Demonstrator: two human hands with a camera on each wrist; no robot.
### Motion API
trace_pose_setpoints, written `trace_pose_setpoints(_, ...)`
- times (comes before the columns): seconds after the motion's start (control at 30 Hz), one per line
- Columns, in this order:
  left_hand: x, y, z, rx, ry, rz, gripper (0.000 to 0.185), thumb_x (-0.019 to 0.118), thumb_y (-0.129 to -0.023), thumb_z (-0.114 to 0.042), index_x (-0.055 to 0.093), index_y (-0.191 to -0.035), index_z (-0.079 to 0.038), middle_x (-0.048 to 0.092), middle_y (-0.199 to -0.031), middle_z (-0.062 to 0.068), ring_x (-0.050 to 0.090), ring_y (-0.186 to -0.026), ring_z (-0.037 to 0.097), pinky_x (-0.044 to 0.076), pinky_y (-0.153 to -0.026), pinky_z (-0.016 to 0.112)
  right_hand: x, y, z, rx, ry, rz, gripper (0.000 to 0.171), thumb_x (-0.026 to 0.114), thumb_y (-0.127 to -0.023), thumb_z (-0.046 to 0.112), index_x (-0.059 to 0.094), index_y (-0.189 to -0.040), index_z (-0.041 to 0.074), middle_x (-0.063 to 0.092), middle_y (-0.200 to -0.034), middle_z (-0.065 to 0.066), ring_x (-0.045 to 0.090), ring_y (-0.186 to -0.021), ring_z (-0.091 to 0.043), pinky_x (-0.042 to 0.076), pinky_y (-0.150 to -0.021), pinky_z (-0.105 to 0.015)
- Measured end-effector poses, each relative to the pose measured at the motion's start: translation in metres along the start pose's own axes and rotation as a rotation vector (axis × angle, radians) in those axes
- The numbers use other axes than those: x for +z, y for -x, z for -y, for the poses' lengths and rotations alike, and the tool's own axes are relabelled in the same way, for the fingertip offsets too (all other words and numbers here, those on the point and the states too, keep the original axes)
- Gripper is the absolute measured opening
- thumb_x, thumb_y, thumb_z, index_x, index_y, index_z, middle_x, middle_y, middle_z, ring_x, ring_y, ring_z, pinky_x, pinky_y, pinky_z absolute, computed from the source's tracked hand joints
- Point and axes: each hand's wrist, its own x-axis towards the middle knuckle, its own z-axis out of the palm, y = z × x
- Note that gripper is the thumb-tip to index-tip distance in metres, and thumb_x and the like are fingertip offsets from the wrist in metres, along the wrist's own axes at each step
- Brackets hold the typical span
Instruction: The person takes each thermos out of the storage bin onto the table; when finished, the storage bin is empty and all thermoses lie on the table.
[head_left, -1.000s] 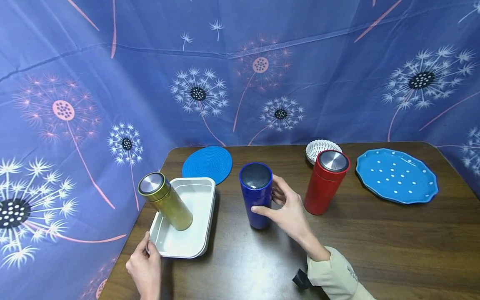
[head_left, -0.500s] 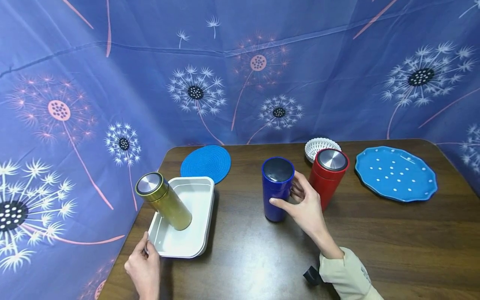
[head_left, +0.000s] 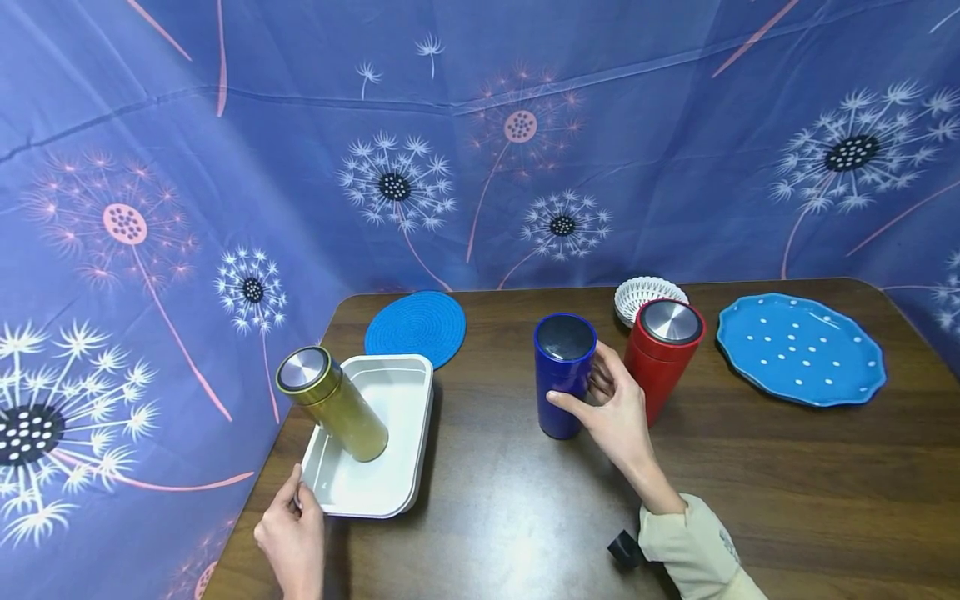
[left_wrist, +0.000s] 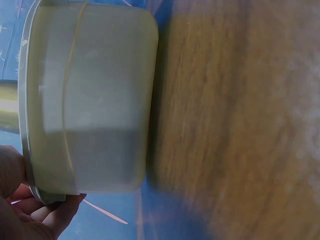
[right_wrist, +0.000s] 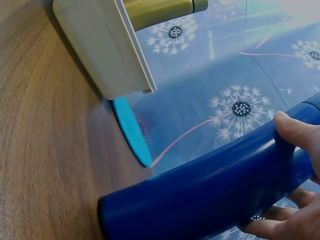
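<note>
My right hand [head_left: 618, 412] grips a blue thermos flask [head_left: 562, 375], thumb on the near side and fingers behind it. The flask is upright with a dark lid; I cannot tell whether its base touches the table. Just right of that hand stands a red flask [head_left: 663, 358] with a silver lid, partly hidden by the hand. With thumb and fingers, my left hand [head_left: 292, 533] pinches the near left corner of a white plastic tub [head_left: 397, 483]. Inside the tub stands a gold flask [head_left: 348, 417]. The left wrist view shows the tub's side wall [left_wrist: 100, 100] up close.
A round blue woven mat [head_left: 416, 325] lies behind the tub. Behind the red flask is a white openwork basket [head_left: 637, 293], and a blue dotted plate [head_left: 802, 350] lies at the right. A small black object [head_left: 625, 550] is by the right sleeve. Dandelion-patterned cloth [head_left: 480, 150] hangs behind the table.
My right hand has carried the blue flask rightward and slightly back, close to the red flask, slowing in the last half second. The left hand and tub have stayed in place.
</note>
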Motion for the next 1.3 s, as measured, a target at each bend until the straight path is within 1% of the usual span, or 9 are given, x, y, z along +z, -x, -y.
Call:
trace_pose_setpoints(0.3,0.001,0.004,0.000,-0.021,0.017,0.000,0.025,0.059,-0.084,0.005,0.073,-0.104,0.003,0.070,-0.094,0.026,0.055,-0.062,0.041,0.042,-0.068,0.059,-0.003,0.001,-0.002,0.006,0.005,-0.010,0.079,0.087,-0.069,0.007,0.050,-0.138,0.010,0.063,-0.129,-0.013,0.060,-0.118,-0.025,0.045,-0.090,-0.013)
trace_pose_setpoints(0.43,0.002,0.005,0.001,-0.036,0.025,0.007,0.025,0.058,-0.085,0.004,0.073,-0.105,0.002,0.069,-0.097,0.026,0.063,-0.074,0.048,0.042,-0.071,0.059,-0.004,0.001,-0.003,-0.002,0.011,-0.007,0.078,0.087,-0.070,0.009,0.050,-0.139,0.012,0.063,-0.129,-0.012,0.060,-0.118,-0.025,0.045,-0.091,-0.015)
trace_pose_setpoints(0.5,0.001,0.006,0.002,-0.039,0.026,0.010,0.025,0.058,-0.085,0.003,0.073,-0.106,0.002,0.069,-0.098,0.026,0.064,-0.080,0.050,0.042,-0.072,0.059,-0.004,0.002,-0.004,-0.009,0.020,-0.007,0.078,0.087,-0.070,0.010,0.050,-0.139,0.013,0.062,-0.130,-0.013,0.059,-0.119,-0.026,0.046,-0.093,-0.020)
trace_pose_setpoints(0.67,-0.001,0.008,0.005,-0.044,0.023,-0.004,0.025,0.059,-0.085,0.003,0.074,-0.105,0.001,0.069,-0.094,0.027,0.064,-0.082,0.053,0.042,-0.071,0.059,-0.001,0.006,-0.006,-0.026,0.024,0.006,0.080,0.086,-0.072,0.011,0.047,-0.142,0.013,0.058,-0.135,-0.015,0.056,-0.124,-0.030,0.045,-0.098,-0.038)
trace_pose_setpoints(0.8,-0.002,0.009,0.007,-0.060,0.032,-0.012,0.025,0.059,-0.085,0.001,0.074,-0.105,0.000,0.068,-0.092,0.029,0.060,-0.089,0.057,0.040,-0.074,0.062,0.001,0.009,-0.008,-0.036,0.036,0.017,0.083,0.085,-0.074,0.013,0.042,-0.146,0.012,0.054,-0.140,-0.016,0.053,-0.128,-0.032,0.043,-0.100,-0.044)
trace_pose_setpoints(0.9,-0.003,0.009,0.007,-0.066,0.035,-0.010,0.025,0.059,-0.085,0.000,0.074,-0.105,-0.001,0.068,-0.092,0.029,0.060,-0.090,0.057,0.040,-0.074,0.062,0.002,0.011,-0.008,-0.036,0.052,0.031,0.089,0.085,-0.075,0.015,0.036,-0.150,0.015,0.049,-0.145,-0.015,0.048,-0.132,-0.033,0.040,-0.103,-0.046)
trace_pose_setpoints(1.1,-0.003,0.007,0.007,-0.075,0.038,-0.011,0.025,0.059,-0.086,0.000,0.074,-0.106,-0.001,0.068,-0.091,0.029,0.062,-0.089,0.056,0.041,-0.074,0.060,0.001,0.021,-0.005,-0.015,0.054,0.074,0.102,0.084,-0.076,0.018,0.022,-0.156,0.027,0.034,-0.157,-0.010,0.038,-0.140,-0.032,0.035,-0.107,-0.045)
trace_pose_setpoints(1.2,-0.001,0.004,0.006,-0.064,0.042,-0.001,0.025,0.058,-0.086,0.000,0.074,-0.106,0.000,0.068,-0.093,0.028,0.062,-0.086,0.055,0.042,-0.073,0.060,-0.001,0.026,-0.003,-0.012,0.050,0.078,0.104,0.084,-0.076,0.018,0.019,-0.156,0.027,0.031,-0.158,-0.008,0.036,-0.142,-0.031,0.034,-0.107,-0.042)
trace_pose_setpoints(1.3,0.002,0.001,0.004,-0.041,0.035,0.011,0.026,0.057,-0.087,0.000,0.073,-0.107,0.001,0.069,-0.094,0.027,0.063,-0.074,0.050,0.042,-0.070,0.058,-0.005,0.033,-0.001,-0.020,0.056,0.077,0.105,0.084,-0.075,0.016,0.018,-0.157,0.024,0.032,-0.157,-0.011,0.036,-0.141,-0.032,0.036,-0.105,-0.042)
